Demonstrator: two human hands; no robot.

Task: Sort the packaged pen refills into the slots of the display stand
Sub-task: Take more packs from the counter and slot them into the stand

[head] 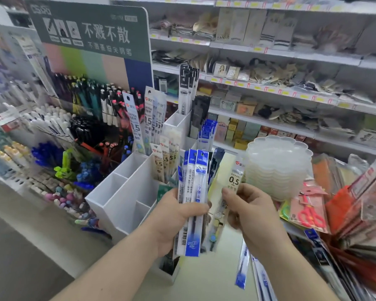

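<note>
Low in the frame's centre, left hand [174,216] grips a fanned bundle of blue-and-white packaged refills [193,192] while right hand [248,207] pinches one clear white-labelled packet [234,181] — loosely fanned, the bundle could slip before reaching the white compartmented plastic stand [126,192] at centre-left.

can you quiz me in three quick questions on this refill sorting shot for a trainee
1. True or false: the left hand holds several blue-topped refill packs.
2. What number is printed on the clear refill pack that the right hand pinches?
3. The nearest slots of the white display stand look: A) full, B) empty, C) covered?

Key: 1 true; 2 0.5; 3 B
</note>
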